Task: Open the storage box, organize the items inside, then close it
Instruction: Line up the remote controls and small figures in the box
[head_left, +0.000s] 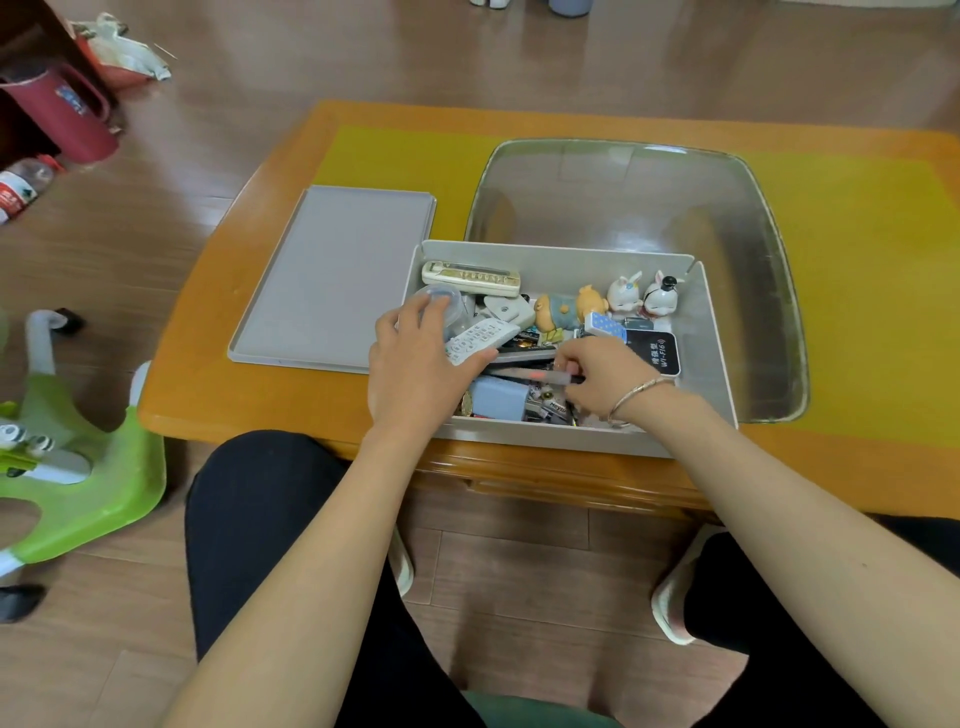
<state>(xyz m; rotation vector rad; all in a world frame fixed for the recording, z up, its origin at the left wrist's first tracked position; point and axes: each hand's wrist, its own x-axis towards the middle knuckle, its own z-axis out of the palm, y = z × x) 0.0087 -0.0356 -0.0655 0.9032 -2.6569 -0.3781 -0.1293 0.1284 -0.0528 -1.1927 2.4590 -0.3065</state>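
The grey storage box (714, 332) stands open at the table's near edge, full of small items. Its flat grey lid (332, 275) lies on the table to its left. Inside, my left hand (421, 364) grips a white remote control (480, 340) at the box's left side. My right hand (602, 374) pinches a thin translucent pen-like stick (524, 373) lying across the middle. A cream remote (470, 278), a clear round container (441, 301), a small doll (566, 309), two rabbit figurines (644, 293), a black WiFi device (652, 353) and a pale blue block (498, 397) also lie inside.
The box sits on an orange wooden table (208, 395) with a yellow mat (872, 218) and a clear glass tray (753, 218) behind the box. A green plastic stool (88, 467), a red jug (67, 114) and a water bottle (23, 189) are on the floor at left.
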